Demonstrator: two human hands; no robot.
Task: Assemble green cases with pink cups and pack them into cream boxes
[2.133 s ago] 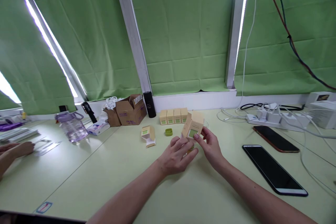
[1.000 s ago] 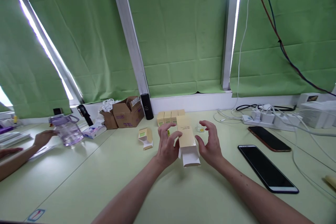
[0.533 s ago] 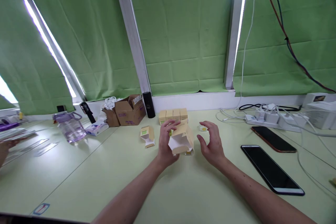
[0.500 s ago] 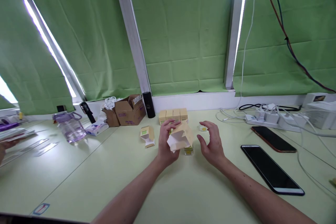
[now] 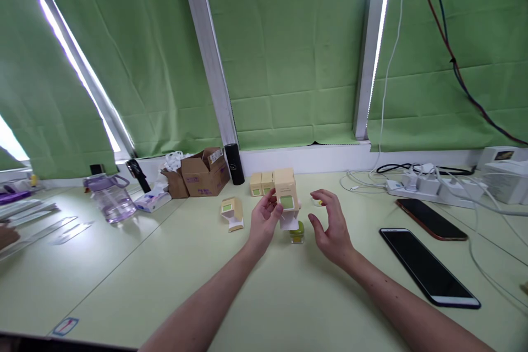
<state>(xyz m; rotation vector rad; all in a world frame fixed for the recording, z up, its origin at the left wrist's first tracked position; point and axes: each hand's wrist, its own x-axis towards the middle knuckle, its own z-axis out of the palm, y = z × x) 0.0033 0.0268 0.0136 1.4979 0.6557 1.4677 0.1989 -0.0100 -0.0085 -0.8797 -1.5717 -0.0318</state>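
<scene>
Tan box (image 5: 285, 186) is in L hand (image 5: 264, 224) nr grn-lidded jar (image 5: 297, 234).

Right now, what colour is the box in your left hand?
The box is tan with a green square; head view.

Both forearms bare, in from the bottom edge, angled inward toward each other. Left forearm (image 5: 214, 286) slants up to the right, left wrist (image 5: 251, 250) close to straight. Left hand (image 5: 264, 223) in a pinch grip: left thumb (image 5: 275, 213) on the near side, fingers curled behind it, tips partly hidden. Right forearm (image 5: 388, 286) slants up to the left, small dark spots on the skin. Right hand (image 5: 335, 228) empty, palm turned left; right thumb (image 5: 317, 225) and index finger (image 5: 324, 195) spread in a loose C. Hands apart, roughly level.
</scene>
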